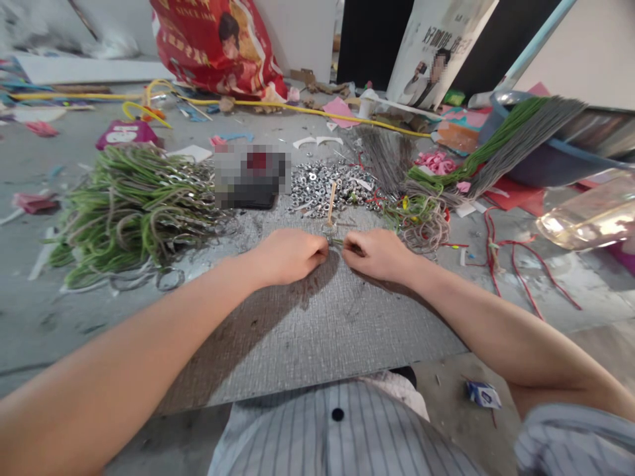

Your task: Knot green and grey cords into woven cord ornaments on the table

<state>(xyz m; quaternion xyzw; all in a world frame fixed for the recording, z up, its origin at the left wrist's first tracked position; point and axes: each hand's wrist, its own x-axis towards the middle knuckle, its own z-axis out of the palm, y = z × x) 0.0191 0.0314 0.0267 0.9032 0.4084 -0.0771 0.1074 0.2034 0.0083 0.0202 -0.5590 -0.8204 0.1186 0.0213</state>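
Note:
My left hand [288, 254] and my right hand [374, 253] rest close together on a grey textured mat [307, 324], both with fingers curled in a pinch. Between them runs a short green wire [336, 242], held at both ends. Just beyond the hands lies a heap of small metal nuts [322, 185] with a thin wooden stick [331, 203] standing in it. A big bundle of green and grey wires [129, 208] lies to the left. A smaller tangle of wires [421, 215] sits to the right.
A dark phone [253, 195] lies behind the left hand. A blue basin [550, 155] holding long wire bundles and a clear plastic bottle [590, 215] stand at the right. Red strings [516, 264], paper scraps and a red bag [218, 43] litter the floor.

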